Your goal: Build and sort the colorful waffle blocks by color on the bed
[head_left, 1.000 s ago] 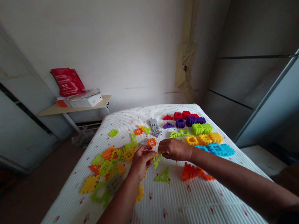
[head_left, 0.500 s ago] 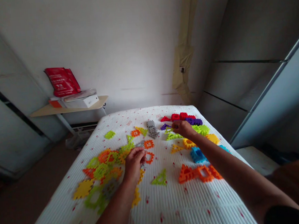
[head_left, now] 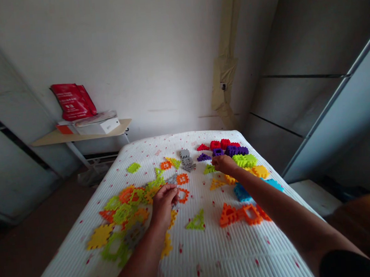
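Note:
My right hand (head_left: 224,164) is over the right side of the bed, fingers pinched together at a light green triangle puzzle piece (head_left: 209,169). The fingertips hide part of that piece. My left hand (head_left: 165,199) hovers over the loose pieces with its fingers curled together; what they hold, if anything, is hidden. Just right of it lies an orange square frame piece (head_left: 183,195), with another orange square piece (head_left: 182,178) behind. A flat green triangle (head_left: 196,221) lies between the hands, nearer to me.
Mixed yellow, green and orange pieces (head_left: 123,213) spread on the left. Sorted stacks run down the right: red (head_left: 215,145), purple (head_left: 236,150), green (head_left: 244,160), blue (head_left: 241,192) and orange (head_left: 252,214). Grey pieces (head_left: 186,160) lie mid-back on the white bedcover (head_left: 219,262).
My right hand has lowered slightly, bringing the green triangle piece down to the green piece below it. My left hand has barely moved. The view has shifted slightly.

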Tool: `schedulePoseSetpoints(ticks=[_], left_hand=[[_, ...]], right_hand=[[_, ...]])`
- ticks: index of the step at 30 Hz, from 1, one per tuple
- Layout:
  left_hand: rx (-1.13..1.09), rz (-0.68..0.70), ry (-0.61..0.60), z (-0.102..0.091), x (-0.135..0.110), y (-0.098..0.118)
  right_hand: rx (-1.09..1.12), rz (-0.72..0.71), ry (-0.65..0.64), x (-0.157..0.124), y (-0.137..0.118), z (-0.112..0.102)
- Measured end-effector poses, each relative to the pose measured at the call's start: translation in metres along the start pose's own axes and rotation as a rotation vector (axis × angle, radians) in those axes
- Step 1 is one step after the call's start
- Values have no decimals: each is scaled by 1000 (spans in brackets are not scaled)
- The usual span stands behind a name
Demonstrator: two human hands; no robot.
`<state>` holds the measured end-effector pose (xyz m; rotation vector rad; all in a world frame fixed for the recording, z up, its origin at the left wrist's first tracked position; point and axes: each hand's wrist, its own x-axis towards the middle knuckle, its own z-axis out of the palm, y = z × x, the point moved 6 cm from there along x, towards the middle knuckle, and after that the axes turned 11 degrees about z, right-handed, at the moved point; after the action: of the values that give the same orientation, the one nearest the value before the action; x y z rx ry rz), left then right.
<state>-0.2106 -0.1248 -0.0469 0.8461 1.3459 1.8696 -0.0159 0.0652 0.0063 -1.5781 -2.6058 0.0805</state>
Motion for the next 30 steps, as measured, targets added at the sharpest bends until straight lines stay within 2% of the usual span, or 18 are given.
schedulePoseSetpoints(ticks=[8, 14, 16, 20, 22, 24, 26, 30], left_hand=[[17, 18, -1, 0, 0, 1], [109, 29, -27, 2, -3, 8], [223, 57, -123, 9, -5, 16], [581, 192, -453, 26, -14, 35], [772, 286, -525, 25, -15, 45], [959, 360, -526, 14, -10, 54], [1120, 404, -486, -6, -1, 63], [1338, 379, -258, -67, 20, 80]], right_hand=[[-73, 9, -12, 0, -4, -2], [-107, 4, -31, -2, -6, -3], [-112, 1, -37, -2, -7, -2], [-104, -17, -24, -6, -9, -10], [-91, -27, 5, -9, -10, -20], [-76, -37, 41, -13, -10, -34], [-49, -52, 83, -19, -10, -50], [35, -85, 169, -39, -9, -78]])
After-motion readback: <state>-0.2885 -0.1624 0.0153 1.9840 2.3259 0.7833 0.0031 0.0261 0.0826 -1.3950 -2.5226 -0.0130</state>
